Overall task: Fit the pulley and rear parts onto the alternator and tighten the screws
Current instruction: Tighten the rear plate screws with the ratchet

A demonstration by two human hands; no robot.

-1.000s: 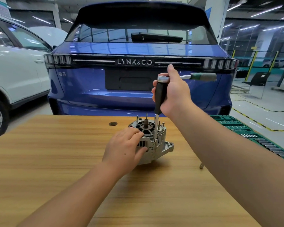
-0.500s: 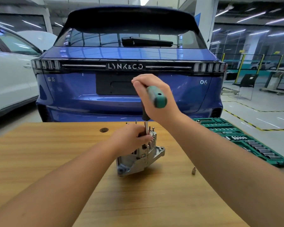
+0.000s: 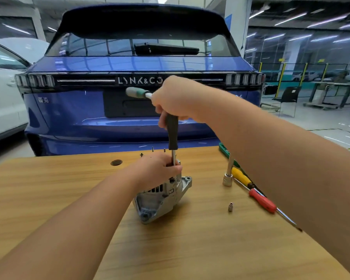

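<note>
Alternator [image 3: 162, 199] at centre of wooden table [image 3: 49, 199], blue car [image 3: 129, 110] behind. Left hand [image 3: 158, 168] fingers curled over it; right hand [image 3: 174, 98] fingers wrapped round upright driver [image 3: 172, 134]. Screwdrivers [image 3: 259, 197] lie right.

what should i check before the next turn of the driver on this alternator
1. Left hand steadies the alternator: ok.
2. Right hand has a firm grip on the T-handle driver: ok.
3. Driver shaft upright: ok.
4. Tip seated on the screw: cannot tell, left hand hides it.
5. Alternator stable on the table: cannot tell, it looks tilted.
6. Loose small socket clear of the work: ok.
</note>
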